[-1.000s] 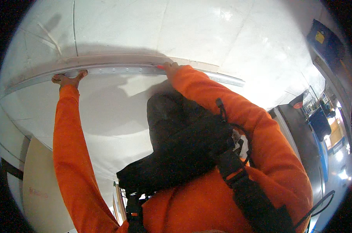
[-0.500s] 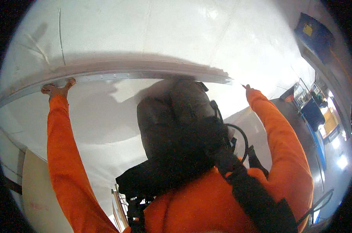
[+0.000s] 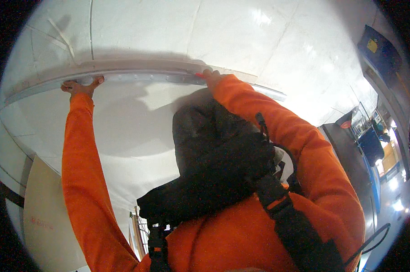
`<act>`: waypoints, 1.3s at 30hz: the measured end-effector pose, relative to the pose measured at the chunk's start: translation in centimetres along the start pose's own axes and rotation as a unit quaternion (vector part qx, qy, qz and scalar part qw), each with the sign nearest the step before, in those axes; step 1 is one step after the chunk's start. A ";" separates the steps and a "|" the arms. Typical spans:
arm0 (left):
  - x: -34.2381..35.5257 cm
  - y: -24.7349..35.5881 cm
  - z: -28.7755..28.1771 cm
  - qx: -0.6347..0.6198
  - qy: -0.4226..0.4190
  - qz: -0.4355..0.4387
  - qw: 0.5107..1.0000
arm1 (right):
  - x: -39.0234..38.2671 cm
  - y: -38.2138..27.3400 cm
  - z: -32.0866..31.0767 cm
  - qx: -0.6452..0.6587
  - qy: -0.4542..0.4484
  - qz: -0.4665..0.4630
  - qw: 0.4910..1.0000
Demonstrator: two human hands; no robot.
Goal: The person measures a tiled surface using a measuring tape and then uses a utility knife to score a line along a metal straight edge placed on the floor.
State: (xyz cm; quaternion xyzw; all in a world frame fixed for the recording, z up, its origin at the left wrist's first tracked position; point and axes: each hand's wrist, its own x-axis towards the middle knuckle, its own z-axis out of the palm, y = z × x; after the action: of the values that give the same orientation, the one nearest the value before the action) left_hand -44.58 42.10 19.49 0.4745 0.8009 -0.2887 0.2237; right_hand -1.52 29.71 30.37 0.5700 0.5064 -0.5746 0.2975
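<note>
A long grey metal profile (image 3: pixel 137 77) with a row of small round marks lies against a white sheet surface (image 3: pixel 146 36). My left hand (image 3: pixel 81 87) grips the profile toward its left end, thumb apart from the fingers. Farther right along the same profile, my right hand (image 3: pixel 211 77) is closed around a thin red pencil-like thing (image 3: pixel 199 75), its tip touching or close to the profile's edge. My right forearm covers part of the profile, whose right end shows beyond the sleeve.
Dark headgear (image 3: pixel 205 131) and a black strap (image 3: pixel 300 226) block the middle of the view. A beige board (image 3: pixel 46 208) stands at lower left. At right are a dark blue item (image 3: pixel 379 50), a blue container (image 3: pixel 370 143) and a lit floor area.
My right hand has moved left, from beyond the profile's right end to a spot along it, with the red pencil-like thing. My left hand stays on the profile; the view has shifted slightly.
</note>
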 end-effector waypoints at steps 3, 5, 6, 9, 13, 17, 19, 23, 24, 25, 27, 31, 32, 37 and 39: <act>-2.0 4.2 -0.5 0.078 -0.044 -0.013 0.996 | -0.2 1.4 0.2 -0.033 -0.011 0.017 0.999; -1.0 2.1 -0.2 0.054 -0.033 -0.009 0.998 | -2.2 1.0 -1.6 -0.006 -0.033 0.012 0.999; 0.0 0.6 0.0 0.030 -0.022 -0.001 0.999 | -2.0 1.4 -1.0 -0.007 -0.034 0.004 0.999; 2.2 -2.3 1.3 -0.028 0.001 0.024 0.999 | -1.0 1.9 0.5 -0.050 0.000 -0.052 0.997; 3.1 -1.8 2.8 -0.014 0.045 0.027 0.999 | -0.5 -0.1 -0.4 -0.026 0.000 -0.016 1.000; 2.8 -1.1 2.3 0.062 0.025 0.015 0.998 | -2.1 3.8 0.4 0.038 -0.013 0.064 0.997; 2.5 -1.1 2.3 0.005 -0.023 0.015 1.000 | -3.1 11.6 2.7 -0.016 -0.025 0.025 0.999; 3.8 -3.0 2.3 0.085 0.062 0.037 0.994 | -4.0 16.4 4.9 -0.098 -0.061 0.116 0.987; 3.9 -3.1 2.7 0.081 0.060 0.038 0.994 | -4.0 17.0 5.7 -0.088 -0.041 0.110 0.989; 3.9 -2.9 3.1 0.072 0.055 0.038 0.995 | -3.8 17.3 5.9 -0.089 -0.036 0.115 0.989; 4.1 -2.4 4.1 0.060 0.046 0.044 0.996 | -3.6 18.0 6.0 -0.092 -0.058 0.146 0.983; 4.7 -2.7 5.9 0.052 0.044 0.055 0.996 | -8.5 24.2 5.7 -0.064 -0.074 0.251 0.963; 5.0 -3.0 6.2 0.052 0.053 0.058 0.996 | -9.3 24.8 5.0 -0.057 -0.067 0.271 0.959; 7.4 -6.1 6.2 0.069 0.052 0.059 0.994 | -7.4 20.1 3.5 -0.048 -0.035 0.186 0.981; 7.8 -6.4 4.6 0.076 0.031 0.051 0.995 | -5.8 15.9 3.3 -0.043 -0.015 0.122 0.991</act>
State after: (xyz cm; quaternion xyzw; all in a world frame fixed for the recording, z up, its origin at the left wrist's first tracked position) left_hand -53.35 41.45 12.78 0.5391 0.7579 -0.3222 0.1764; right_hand 12.90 20.41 31.49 0.6055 0.4523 -0.5204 0.3973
